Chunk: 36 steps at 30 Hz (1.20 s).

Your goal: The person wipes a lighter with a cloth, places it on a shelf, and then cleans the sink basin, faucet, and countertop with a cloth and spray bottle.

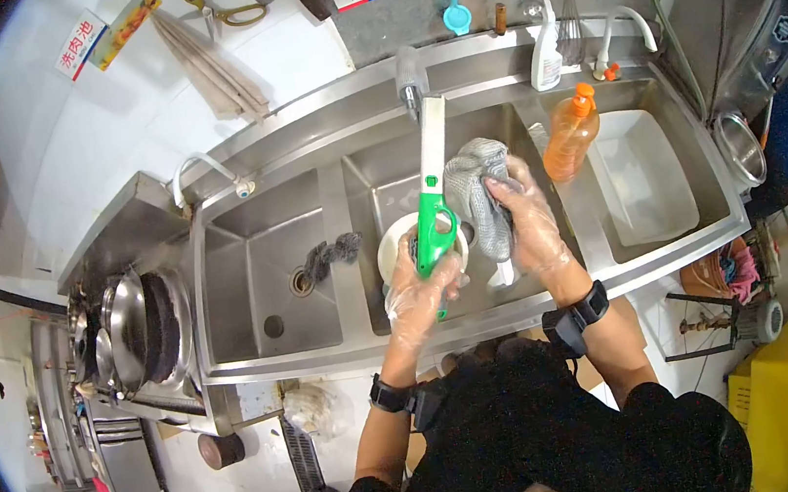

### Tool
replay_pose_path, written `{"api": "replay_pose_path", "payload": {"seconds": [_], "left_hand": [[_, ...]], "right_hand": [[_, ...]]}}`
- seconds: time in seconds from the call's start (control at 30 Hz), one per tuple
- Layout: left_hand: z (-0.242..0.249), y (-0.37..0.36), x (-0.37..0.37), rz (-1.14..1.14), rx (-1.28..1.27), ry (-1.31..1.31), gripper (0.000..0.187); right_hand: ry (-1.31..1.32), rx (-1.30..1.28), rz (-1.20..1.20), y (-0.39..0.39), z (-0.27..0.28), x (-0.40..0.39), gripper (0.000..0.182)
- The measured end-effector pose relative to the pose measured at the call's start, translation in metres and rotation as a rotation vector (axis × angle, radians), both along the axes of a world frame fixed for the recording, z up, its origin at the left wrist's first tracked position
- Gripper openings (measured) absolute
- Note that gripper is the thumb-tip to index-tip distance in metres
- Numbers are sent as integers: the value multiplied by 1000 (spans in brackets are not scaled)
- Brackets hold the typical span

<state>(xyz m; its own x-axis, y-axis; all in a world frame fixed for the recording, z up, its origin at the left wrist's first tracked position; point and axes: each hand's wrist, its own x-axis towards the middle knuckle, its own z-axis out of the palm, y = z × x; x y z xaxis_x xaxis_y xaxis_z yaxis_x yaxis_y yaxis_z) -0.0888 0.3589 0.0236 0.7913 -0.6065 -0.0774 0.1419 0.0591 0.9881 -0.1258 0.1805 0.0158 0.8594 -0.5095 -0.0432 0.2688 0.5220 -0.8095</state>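
Both my hands wear clear plastic gloves and are over the middle basin of a steel sink [341, 252]. My left hand [419, 287] is closed around a green-and-white tool [431, 197] with a finger loop and a long, flat white end pointing away from me; I cannot make out its exact kind. Behind that hand, a round white bowl [392, 246] is partly hidden in the basin. My right hand [531, 224] grips a bunched grey cloth [484, 198], just right of the tool and apart from it.
Dark scrubbing pads [334, 255] lie by the left divider. An orange bottle [570, 138] and a white spray bottle [546, 55] stand right of the middle basin. The right basin holds a white tub [646, 176]. Pans [133, 327] stack at left; a faucet [409, 82] reaches over the middle.
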Motion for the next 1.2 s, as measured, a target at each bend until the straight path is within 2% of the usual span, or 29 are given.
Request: {"api": "replay_pose_path", "payload": {"seconds": [0.03, 0.07, 0.1, 0.17, 0.23, 0.3, 0.37, 0.4, 0.5, 0.63, 0.73, 0.77, 0.83, 0.93, 1.0, 1.1, 1.17, 1.2], "left_hand": [[-1, 1, -1, 8, -42, -59, 54], [0, 3, -2, 11, -40, -55, 54], [5, 4, -1, -15, -40, 23, 57], [9, 6, 2, -40, -42, 104, 61], [10, 6, 6, -73, 102, 95, 62], [-2, 5, 13, -58, 135, 102, 62], [-3, 5, 14, -39, 166, 106, 62], [2, 4, 13, -53, 180, 110, 60], [9, 3, 3, -75, 152, 123, 56], [5, 6, 6, -82, 112, 149, 55], [-16, 12, 15, -76, 56, 152, 53], [-12, 12, 15, -78, 58, 151, 53], [5, 11, 11, -124, 171, 133, 56], [17, 13, 2, -151, 224, 153, 59], [19, 15, -2, -165, 222, 148, 59], [20, 15, -3, -147, 178, 158, 55], [15, 17, 1, -144, 119, 183, 51], [16, 17, 2, -147, 122, 183, 51]], "right_hand": [[86, -370, -111, -1, 0, 0, 36], [42, -783, -315, -2, -1, 1, 44], [43, -782, -313, -6, 0, 1, 44], [-27, -1239, -205, -12, 13, -3, 49], [-127, -1517, -254, -2, 22, -3, 44], [-219, -1781, -246, 9, 21, -5, 39], [-359, -1852, -93, 18, 28, -5, 37], [-407, -1860, -115, 15, 24, 1, 36], [-227, -1803, -326, -7, 34, 11, 34], [-241, -1868, -305, 2, 31, 6, 38], [-336, -1812, -113, 22, 18, -1, 40], [-335, -1812, -115, 18, 19, 1, 40], [-273, -1878, -276, 0, 24, 7, 43], [-23, -1831, -385, -33, 36, 21, 49], [-5, -1857, -411, -44, 38, 26, 50], [-218, -1833, -361, -30, 29, 18, 47], [-195, -1870, -192, -22, 26, 14, 48], [-267, -1814, -258, -24, 31, 13, 49]]}}
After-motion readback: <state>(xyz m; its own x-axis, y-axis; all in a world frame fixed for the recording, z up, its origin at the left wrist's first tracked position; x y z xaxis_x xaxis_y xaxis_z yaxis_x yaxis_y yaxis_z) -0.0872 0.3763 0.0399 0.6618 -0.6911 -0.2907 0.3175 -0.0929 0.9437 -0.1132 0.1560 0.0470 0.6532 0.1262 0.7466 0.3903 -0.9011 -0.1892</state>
